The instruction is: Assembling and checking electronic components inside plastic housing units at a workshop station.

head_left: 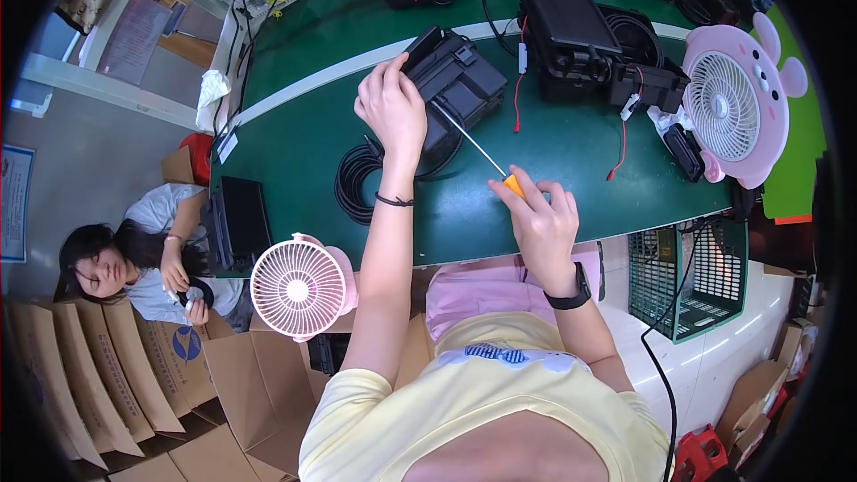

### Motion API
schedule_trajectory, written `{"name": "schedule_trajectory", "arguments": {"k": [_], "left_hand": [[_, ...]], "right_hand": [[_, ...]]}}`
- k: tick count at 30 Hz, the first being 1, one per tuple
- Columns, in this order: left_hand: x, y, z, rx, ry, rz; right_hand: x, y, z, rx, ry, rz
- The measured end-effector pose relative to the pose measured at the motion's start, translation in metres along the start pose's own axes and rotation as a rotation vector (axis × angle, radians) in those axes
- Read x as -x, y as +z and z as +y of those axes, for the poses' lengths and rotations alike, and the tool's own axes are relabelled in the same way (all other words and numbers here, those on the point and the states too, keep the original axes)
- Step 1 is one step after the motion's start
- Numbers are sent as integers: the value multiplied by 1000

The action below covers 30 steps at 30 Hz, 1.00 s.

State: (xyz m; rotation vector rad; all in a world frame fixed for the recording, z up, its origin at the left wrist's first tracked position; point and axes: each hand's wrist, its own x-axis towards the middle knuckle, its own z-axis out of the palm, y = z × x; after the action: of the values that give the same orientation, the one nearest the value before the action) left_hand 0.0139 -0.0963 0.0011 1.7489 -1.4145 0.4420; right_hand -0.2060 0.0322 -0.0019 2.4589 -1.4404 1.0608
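Observation:
A black plastic box-shaped device (460,80) rests on the green table (308,147). My left hand (391,107) is closed over its left side, steadying it. A screwdriver (478,145) with an orange handle and a long metal shaft is gripped in my right hand (544,223). Its shaft slants up to the left, and the tip meets the lower edge of the device. Whether the tip sits on a screw is too small to tell. Beside my left wrist lies a coiled black cable (355,183).
Right of the device stand another black unit with a flat panel (571,22) and a pink fan (728,103). A smaller pink fan (299,288) is left of my forearm. A co-worker (152,254) sits at left near cardboard boxes (116,366). A green crate (692,277) stands below right.

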Motion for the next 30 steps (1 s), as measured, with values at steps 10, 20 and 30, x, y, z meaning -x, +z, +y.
{"name": "schedule_trajectory", "arguments": {"k": [10, 20, 30], "left_hand": [[1, -8, 12, 106, 68, 44], [37, -39, -1, 422, 266, 200], [113, -87, 28, 206, 580, 185]], "right_hand": [[2, -4, 11, -1026, 682, -417], [42, -24, 78, -1111, 748, -111], [22, 8, 60, -1382, 863, 236]]}}
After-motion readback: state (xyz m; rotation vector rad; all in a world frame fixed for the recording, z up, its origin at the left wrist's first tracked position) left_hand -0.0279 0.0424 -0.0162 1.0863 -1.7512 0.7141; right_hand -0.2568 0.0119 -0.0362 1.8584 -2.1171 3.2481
